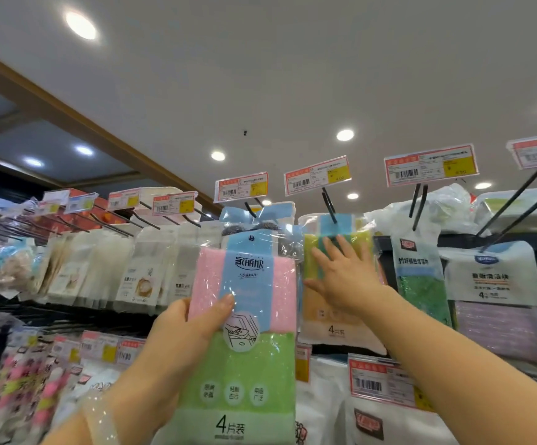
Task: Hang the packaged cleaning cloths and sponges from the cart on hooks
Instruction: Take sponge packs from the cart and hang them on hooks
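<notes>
My left hand (180, 335) grips a clear packet of pink and green cleaning cloths (244, 358) with a blue centre label, held upright in front of the shelf. My right hand (341, 271) is spread flat, fingers apart, against a hanging packet of yellow and orange cloths (331, 319) on a black hook (328, 200). Just left of it, above the held packet, another hook (250, 208) carries a blue-topped packet of steel scourers (260, 224). The cart is out of view.
Rows of black hooks with red and yellow price tags (316, 175) run across the display. White packets (138, 271) hang to the left, green and purple cloth packs (421, 284) to the right. More packets and tags hang on the row below (379, 380).
</notes>
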The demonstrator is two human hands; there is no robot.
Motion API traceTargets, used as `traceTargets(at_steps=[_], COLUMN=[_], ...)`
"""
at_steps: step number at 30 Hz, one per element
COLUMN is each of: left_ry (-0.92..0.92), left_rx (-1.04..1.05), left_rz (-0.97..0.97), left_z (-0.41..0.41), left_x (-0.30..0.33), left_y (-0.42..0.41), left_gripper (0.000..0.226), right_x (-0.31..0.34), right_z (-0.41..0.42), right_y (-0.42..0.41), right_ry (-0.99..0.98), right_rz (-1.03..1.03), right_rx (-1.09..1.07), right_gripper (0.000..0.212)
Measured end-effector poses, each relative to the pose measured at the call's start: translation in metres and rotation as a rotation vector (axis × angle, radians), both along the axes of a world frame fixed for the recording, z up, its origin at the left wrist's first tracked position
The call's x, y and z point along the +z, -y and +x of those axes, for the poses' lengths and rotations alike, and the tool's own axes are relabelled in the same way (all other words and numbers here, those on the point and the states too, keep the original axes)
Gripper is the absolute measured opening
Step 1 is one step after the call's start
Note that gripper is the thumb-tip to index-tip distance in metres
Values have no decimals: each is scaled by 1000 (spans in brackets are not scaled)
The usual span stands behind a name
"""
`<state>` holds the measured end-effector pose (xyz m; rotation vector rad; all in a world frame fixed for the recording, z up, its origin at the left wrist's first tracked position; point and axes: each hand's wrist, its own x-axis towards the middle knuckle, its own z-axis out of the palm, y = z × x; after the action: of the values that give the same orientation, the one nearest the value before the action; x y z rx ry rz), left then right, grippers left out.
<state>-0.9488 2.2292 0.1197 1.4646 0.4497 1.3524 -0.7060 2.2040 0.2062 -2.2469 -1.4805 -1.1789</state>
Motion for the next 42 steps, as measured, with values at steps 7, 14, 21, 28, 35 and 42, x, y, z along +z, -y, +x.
traceTargets(at_steps=[7,14,21,28,35,42], left_ry=[-9,34,45,-115,-167,-266], left_rx=[-62,-137,-66,-47,29,113], left_rz=[13,11,243,434,481,518], left_z=[13,44,67,77,88,102], left_x=[6,23,37,59,69,70], left_y=[9,21,21,19,2,-10], left_gripper=[29,23,61,68,68,63], right_x=[-1,-13,-4,17,32,32], right_z=[-8,-31,-23,-14,-10,0], right_y=[28,78,94,87,71,58], right_ry=[-582,-1069,-851,-886,-933,-921], right_rz=[3,223,250,311,283,288], right_rx=[341,1056,972,933,877,805], right_gripper=[60,76,71,74,75,76])
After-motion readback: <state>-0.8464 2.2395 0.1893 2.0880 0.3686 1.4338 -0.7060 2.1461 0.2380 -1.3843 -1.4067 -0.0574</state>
